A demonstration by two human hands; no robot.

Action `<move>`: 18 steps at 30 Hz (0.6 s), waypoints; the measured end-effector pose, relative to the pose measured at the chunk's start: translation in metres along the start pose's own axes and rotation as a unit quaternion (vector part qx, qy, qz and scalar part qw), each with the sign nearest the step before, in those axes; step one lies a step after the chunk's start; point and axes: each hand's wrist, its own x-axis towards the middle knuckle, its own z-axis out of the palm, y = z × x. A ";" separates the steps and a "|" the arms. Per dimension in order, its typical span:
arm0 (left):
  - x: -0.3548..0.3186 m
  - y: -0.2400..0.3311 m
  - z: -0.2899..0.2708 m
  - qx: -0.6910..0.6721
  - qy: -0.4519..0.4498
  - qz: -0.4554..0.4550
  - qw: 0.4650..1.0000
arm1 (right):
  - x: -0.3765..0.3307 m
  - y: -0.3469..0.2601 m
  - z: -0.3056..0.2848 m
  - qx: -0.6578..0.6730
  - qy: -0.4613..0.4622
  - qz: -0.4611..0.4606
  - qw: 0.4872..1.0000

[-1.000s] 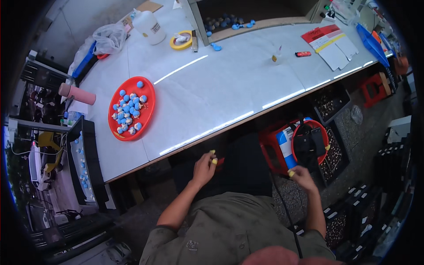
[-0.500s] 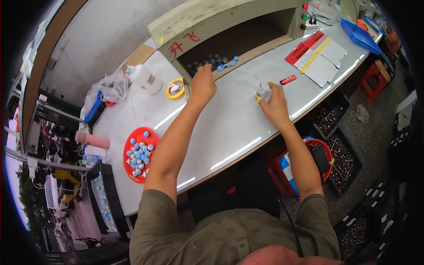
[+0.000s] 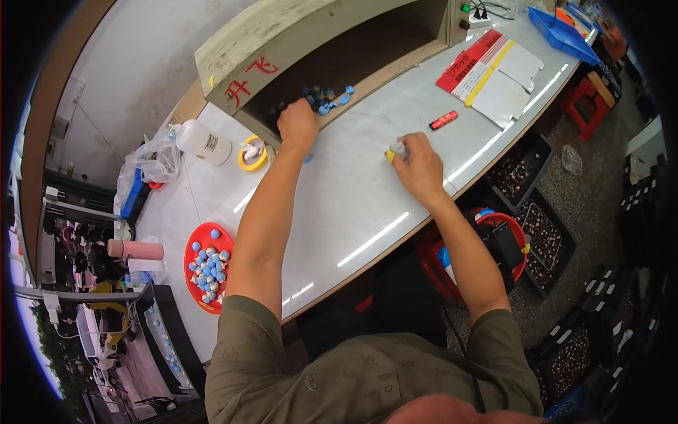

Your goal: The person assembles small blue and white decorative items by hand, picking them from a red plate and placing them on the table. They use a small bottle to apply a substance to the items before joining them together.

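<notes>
My left hand (image 3: 298,126) reaches to the mouth of a beige box-shaped machine (image 3: 212,63), beside a pile of small blue pieces (image 3: 325,97). The back of the hand hides its fingertips, so I cannot see whether they grip a piece. One blue piece (image 3: 308,158) lies on the white table by my left wrist. Above the tabletop, my right hand (image 3: 421,168) is closed around a small whitish squeeze bottle (image 3: 400,149), mostly covered by the fingers. Yellow covering shows at the fingertips of this hand.
Left of my left arm stands a red tray (image 3: 191,247) of blue-and-cream pieces. Yellow tape (image 3: 247,167), a white bottle (image 3: 205,143) and a pink flask (image 3: 135,249) are farther left. A red marker-like tube (image 3: 443,120) and flattened carton (image 3: 487,78) lie right.
My left hand has moved to the machine's opening by the blue pieces. A blue piece now shows on the table by that wrist. The whole view has shifted slightly.
</notes>
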 end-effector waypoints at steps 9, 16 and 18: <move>-0.242 -0.056 -0.060 -0.575 -0.102 -0.024 0.811 | 0.007 0.041 0.012 0.046 0.106 -0.085 0.990; -0.359 -0.134 -0.067 -0.757 -0.123 -0.225 0.601 | 0.001 0.013 0.013 0.016 0.044 -0.025 0.999; -0.369 -0.139 -0.064 -0.774 -0.110 -0.236 0.576 | 0.005 0.014 0.014 -0.001 0.043 -0.045 0.998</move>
